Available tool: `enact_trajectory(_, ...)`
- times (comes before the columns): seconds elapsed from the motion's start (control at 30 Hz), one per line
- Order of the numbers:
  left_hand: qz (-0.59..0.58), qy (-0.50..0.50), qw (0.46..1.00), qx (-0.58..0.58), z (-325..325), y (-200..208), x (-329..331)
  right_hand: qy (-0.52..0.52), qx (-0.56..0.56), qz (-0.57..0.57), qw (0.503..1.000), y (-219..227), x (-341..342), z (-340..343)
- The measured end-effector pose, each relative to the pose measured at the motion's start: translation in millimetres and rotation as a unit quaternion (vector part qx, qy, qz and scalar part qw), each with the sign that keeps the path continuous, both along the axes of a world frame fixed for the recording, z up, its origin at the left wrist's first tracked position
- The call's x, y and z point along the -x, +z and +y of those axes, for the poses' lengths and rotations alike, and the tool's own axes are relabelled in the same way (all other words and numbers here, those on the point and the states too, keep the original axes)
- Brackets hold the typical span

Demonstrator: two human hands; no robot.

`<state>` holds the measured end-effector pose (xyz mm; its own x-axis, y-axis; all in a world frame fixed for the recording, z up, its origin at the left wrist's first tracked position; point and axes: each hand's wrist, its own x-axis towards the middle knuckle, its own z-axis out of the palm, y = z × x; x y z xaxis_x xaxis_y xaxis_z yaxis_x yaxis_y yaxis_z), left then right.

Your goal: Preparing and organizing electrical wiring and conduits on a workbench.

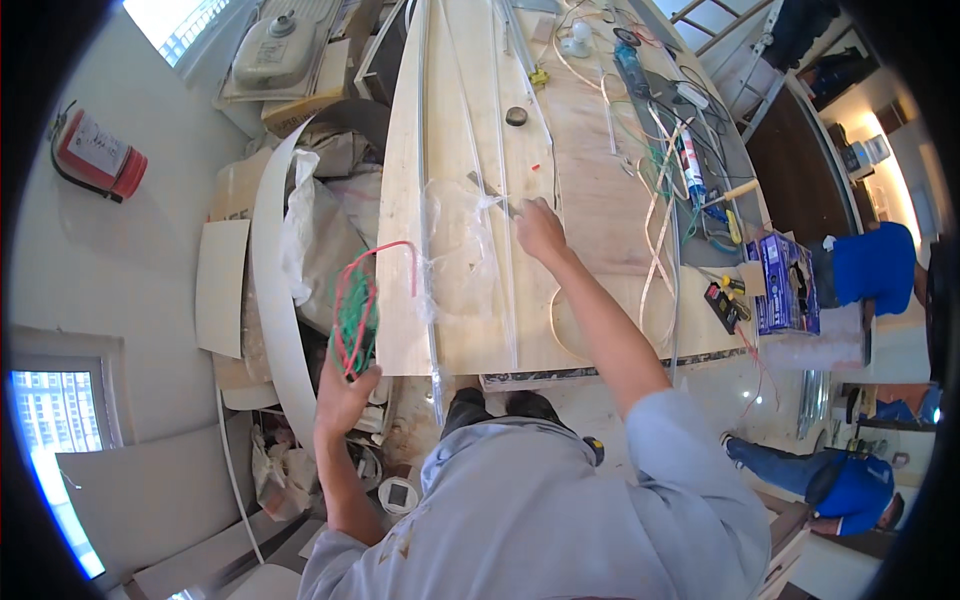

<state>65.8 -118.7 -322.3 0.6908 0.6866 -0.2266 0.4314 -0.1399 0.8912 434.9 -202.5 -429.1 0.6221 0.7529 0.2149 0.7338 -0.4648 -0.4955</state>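
Observation:
My left hand [345,395] is closed round a bundle of green and red wire [352,320] beside the table's left edge. A red end of the wire loops up over the wooden tabletop [590,225]. Over the middle of the table, my right hand [541,232] grips a thin grey flat strip [482,187]; its exact kind is unclear. Crumpled clear plastic film [462,255] lies just left of that hand, touching or close to the strip. Long pale metal channels [423,130] run lengthwise along the table. Farther up sits a small dark round object [516,116].
Cables, a blue angle grinder [632,72], a cartridge tube [690,160] and hand tools crowd the table's right side. A purple box [787,283] stands near its right corner. Bags and boards [222,290] fill the left. Two people in blue [872,268] are at right.

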Motion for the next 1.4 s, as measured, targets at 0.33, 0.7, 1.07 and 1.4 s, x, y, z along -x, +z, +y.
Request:
enact_trajectory(0.33,0.044,0.182,0.98,0.07,-37.2,9.9,23.7,-0.036,0.254,0.087,0.963,-40.0,-64.6,-11.6)
enact_trajectory(0.7,-0.033,0.165,0.98,0.106,-18.7,21.7,-3.2,-0.067,0.105,-0.051,0.991,9.1,-17.6,-195.4)
enact_trajectory(1.07,-0.03,0.034,0.991,0.126,10.0,-4.3,-84.2,-0.146,0.118,0.588,0.787,76.2,113.5,-433.6)
enact_trajectory(1.4,-0.166,0.025,0.971,0.167,16.3,0.1,-163.4,-0.217,0.485,0.384,0.755,23.7,415.5,-649.4)
